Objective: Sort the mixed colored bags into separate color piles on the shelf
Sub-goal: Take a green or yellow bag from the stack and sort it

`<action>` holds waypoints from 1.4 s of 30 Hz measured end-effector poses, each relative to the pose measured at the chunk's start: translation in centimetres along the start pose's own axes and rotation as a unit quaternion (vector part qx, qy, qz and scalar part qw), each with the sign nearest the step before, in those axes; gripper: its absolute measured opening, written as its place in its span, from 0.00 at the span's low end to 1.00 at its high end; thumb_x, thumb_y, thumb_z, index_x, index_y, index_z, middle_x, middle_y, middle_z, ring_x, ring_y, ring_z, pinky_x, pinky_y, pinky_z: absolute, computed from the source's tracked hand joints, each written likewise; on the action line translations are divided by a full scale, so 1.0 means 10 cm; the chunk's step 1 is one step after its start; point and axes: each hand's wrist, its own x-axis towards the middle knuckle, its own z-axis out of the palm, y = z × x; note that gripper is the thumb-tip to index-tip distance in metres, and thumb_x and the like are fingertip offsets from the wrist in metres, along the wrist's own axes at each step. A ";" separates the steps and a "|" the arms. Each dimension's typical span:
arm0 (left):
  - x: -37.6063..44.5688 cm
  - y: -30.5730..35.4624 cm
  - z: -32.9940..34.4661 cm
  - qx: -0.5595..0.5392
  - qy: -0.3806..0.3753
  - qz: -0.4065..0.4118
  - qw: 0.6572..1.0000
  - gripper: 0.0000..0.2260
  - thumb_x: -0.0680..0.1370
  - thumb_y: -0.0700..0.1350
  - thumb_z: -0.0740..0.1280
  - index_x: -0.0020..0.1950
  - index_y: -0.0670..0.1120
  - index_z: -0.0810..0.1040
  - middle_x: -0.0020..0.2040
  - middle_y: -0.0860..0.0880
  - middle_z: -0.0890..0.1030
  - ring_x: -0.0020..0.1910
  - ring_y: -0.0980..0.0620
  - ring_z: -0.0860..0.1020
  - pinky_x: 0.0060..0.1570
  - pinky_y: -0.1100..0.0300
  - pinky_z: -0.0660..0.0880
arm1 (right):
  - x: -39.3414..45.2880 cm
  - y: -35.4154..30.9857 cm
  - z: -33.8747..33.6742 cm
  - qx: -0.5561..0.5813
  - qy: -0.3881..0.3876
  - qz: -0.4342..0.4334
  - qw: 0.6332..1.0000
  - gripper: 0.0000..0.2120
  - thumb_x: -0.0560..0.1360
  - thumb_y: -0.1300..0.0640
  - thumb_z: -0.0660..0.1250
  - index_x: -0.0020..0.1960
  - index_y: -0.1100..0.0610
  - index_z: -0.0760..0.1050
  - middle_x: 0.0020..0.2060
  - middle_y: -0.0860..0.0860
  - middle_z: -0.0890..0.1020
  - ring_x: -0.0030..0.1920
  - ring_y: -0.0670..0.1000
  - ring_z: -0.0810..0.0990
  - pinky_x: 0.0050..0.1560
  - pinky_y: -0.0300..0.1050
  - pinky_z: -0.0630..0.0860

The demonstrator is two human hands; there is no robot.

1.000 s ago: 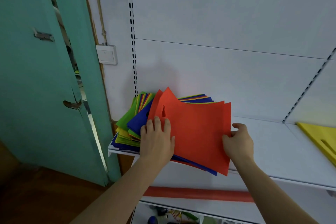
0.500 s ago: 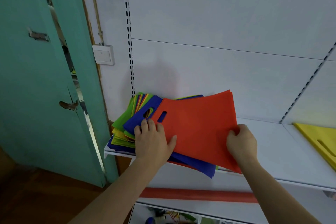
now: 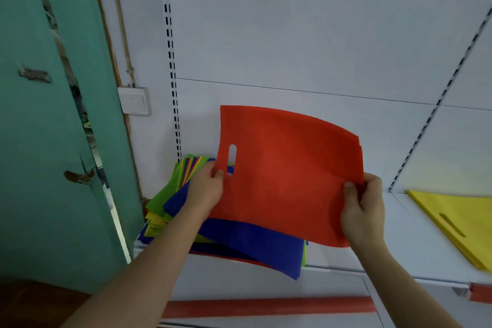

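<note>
A red bag (image 3: 287, 173) with a slot handle is held up in the air above the shelf (image 3: 415, 255). My left hand (image 3: 206, 189) pinches its left edge just below the slot. My right hand (image 3: 363, 210) grips its lower right corner. Under and behind the red bag lies the mixed pile (image 3: 170, 205) of green, blue, yellow and orange bags at the shelf's left end, with a blue bag (image 3: 253, 245) on top sticking out over the front edge. A yellow bag (image 3: 458, 221) lies flat on the shelf at the far right.
A teal door (image 3: 53, 128) stands at the left, close to the pile. A white wall switch (image 3: 134, 100) is beside it. The white back panel (image 3: 292, 34) with slotted uprights rises behind the shelf. A red strip (image 3: 266, 307) runs along the lower shelf front.
The red bag has been lifted off the mixed pile and now hangs upright in both hands. My left hand left the pile and took the bag's left edge.
</note>
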 end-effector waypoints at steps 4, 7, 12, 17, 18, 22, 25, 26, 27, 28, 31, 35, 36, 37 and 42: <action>0.01 0.06 0.02 -0.064 0.037 0.083 0.994 0.09 0.85 0.44 0.64 0.57 0.57 0.82 0.54 0.57 0.85 0.53 0.57 0.83 0.54 0.55 0.80 | 0.01 0.00 -0.04 -0.004 0.023 -0.010 1.000 0.02 0.84 0.48 0.59 0.56 0.43 0.66 0.44 0.35 0.79 0.41 0.40 0.78 0.37 0.49 0.71; -0.04 0.02 0.04 -0.053 0.025 0.097 0.994 0.07 0.86 0.46 0.64 0.56 0.57 0.81 0.53 0.57 0.85 0.53 0.59 0.82 0.53 0.57 0.79 | -0.04 0.07 0.00 -0.034 0.017 0.000 0.999 0.01 0.84 0.47 0.59 0.55 0.43 0.67 0.41 0.43 0.80 0.40 0.42 0.78 0.38 0.51 0.72; -0.10 -0.10 0.07 0.007 0.021 0.108 0.994 0.07 0.87 0.48 0.62 0.54 0.56 0.79 0.51 0.59 0.85 0.50 0.63 0.81 0.44 0.65 0.75 | -0.17 0.24 0.03 -0.127 -0.043 0.014 0.991 0.05 0.83 0.57 0.61 0.49 0.50 0.72 0.42 0.46 0.81 0.43 0.53 0.80 0.43 0.53 0.75; -0.12 0.00 0.18 0.012 0.034 0.127 0.991 0.08 0.87 0.48 0.62 0.55 0.52 0.80 0.47 0.57 0.83 0.46 0.64 0.80 0.38 0.73 0.73 | -0.19 0.20 -0.21 -0.162 -0.005 -0.001 0.987 0.08 0.83 0.58 0.63 0.59 0.49 0.77 0.45 0.45 0.83 0.45 0.51 0.82 0.48 0.50 0.77; -0.14 0.03 0.24 0.010 0.034 0.132 0.991 0.08 0.87 0.48 0.62 0.57 0.53 0.81 0.48 0.58 0.83 0.47 0.65 0.79 0.39 0.74 0.72 | -0.20 0.20 -0.29 -0.164 0.009 0.001 0.986 0.10 0.83 0.58 0.63 0.62 0.49 0.77 0.46 0.45 0.84 0.46 0.51 0.82 0.49 0.50 0.78; -0.30 0.20 0.59 -0.004 0.031 0.147 0.989 0.10 0.86 0.46 0.63 0.63 0.52 0.81 0.49 0.61 0.82 0.48 0.65 0.79 0.45 0.68 0.74 | -0.31 0.25 -0.70 -0.157 0.054 0.016 0.986 0.20 0.82 0.56 0.66 0.72 0.42 0.70 0.48 0.43 0.84 0.45 0.46 0.83 0.48 0.49 0.78; -0.51 0.31 0.89 -0.015 0.014 0.152 0.988 0.15 0.85 0.44 0.64 0.71 0.54 0.77 0.49 0.64 0.80 0.48 0.68 0.78 0.46 0.68 0.74 | -0.41 0.34 -1.09 -0.155 0.099 0.014 0.983 0.26 0.81 0.58 0.69 0.73 0.40 0.66 0.48 0.39 0.84 0.45 0.38 0.82 0.46 0.48 0.75; -0.59 0.35 0.99 -0.014 0.006 0.158 0.987 0.17 0.85 0.44 0.65 0.73 0.55 0.76 0.48 0.61 0.81 0.47 0.65 0.79 0.47 0.64 0.76 | -0.44 0.38 -1.24 -0.155 0.115 0.012 0.981 0.26 0.80 0.58 0.69 0.72 0.40 0.66 0.48 0.39 0.85 0.46 0.39 0.82 0.47 0.47 0.74; -0.66 0.40 1.10 -0.014 -0.004 0.164 0.986 0.18 0.85 0.44 0.65 0.74 0.56 0.75 0.48 0.58 0.82 0.46 0.61 0.80 0.48 0.57 0.77 | -0.45 0.42 -1.40 -0.159 0.128 0.007 0.979 0.25 0.80 0.59 0.70 0.71 0.40 0.68 0.49 0.39 0.85 0.46 0.40 0.82 0.48 0.46 0.74; -0.73 0.46 1.22 -0.016 -0.013 0.169 0.985 0.20 0.84 0.43 0.65 0.75 0.57 0.73 0.49 0.55 0.83 0.45 0.56 0.80 0.49 0.53 0.77 | -0.46 0.47 -1.56 -0.173 0.136 -0.001 0.976 0.22 0.80 0.59 0.69 0.70 0.41 0.71 0.50 0.39 0.85 0.48 0.43 0.83 0.49 0.45 0.74; -0.94 0.66 1.65 -0.017 -0.024 0.194 0.981 0.19 0.83 0.41 0.66 0.73 0.57 0.75 0.54 0.52 0.84 0.49 0.50 0.80 0.51 0.54 0.76 | -0.48 0.64 -2.11 -0.229 0.144 -0.028 0.962 0.16 0.80 0.61 0.68 0.64 0.46 0.79 0.54 0.42 0.85 0.53 0.48 0.83 0.54 0.47 0.77; -1.39 0.91 2.37 -0.017 -0.054 0.238 0.970 0.14 0.83 0.38 0.66 0.66 0.50 0.81 0.61 0.53 0.83 0.59 0.53 0.80 0.60 0.59 0.75 | -0.56 0.84 -2.90 -0.256 0.163 -0.018 0.953 0.17 0.81 0.61 0.66 0.66 0.47 0.80 0.58 0.42 0.83 0.56 0.45 0.81 0.59 0.47 0.78; -1.52 0.98 2.56 -0.019 -0.061 0.241 0.968 0.14 0.83 0.37 0.66 0.65 0.49 0.81 0.61 0.54 0.83 0.59 0.53 0.80 0.61 0.61 0.74 | -0.58 0.89 -3.12 -0.268 0.168 -0.016 0.949 0.17 0.81 0.61 0.66 0.66 0.47 0.80 0.58 0.42 0.83 0.56 0.44 0.80 0.59 0.45 0.77; -1.65 1.05 2.77 -0.025 -0.070 0.243 0.967 0.13 0.83 0.38 0.66 0.65 0.49 0.81 0.61 0.54 0.83 0.59 0.54 0.80 0.61 0.61 0.74 | -0.59 0.94 -3.35 -0.277 0.175 -0.014 0.945 0.17 0.81 0.61 0.66 0.67 0.47 0.80 0.59 0.42 0.83 0.56 0.44 0.80 0.58 0.44 0.76; -2.33 1.35 3.76 -0.033 -0.123 0.262 0.957 0.13 0.84 0.40 0.64 0.66 0.50 0.81 0.61 0.55 0.83 0.58 0.60 0.77 0.58 0.66 0.71 | -0.72 1.23 -4.43 -0.329 0.206 0.032 0.921 0.19 0.81 0.62 0.65 0.70 0.51 0.78 0.61 0.46 0.82 0.57 0.49 0.80 0.56 0.42 0.71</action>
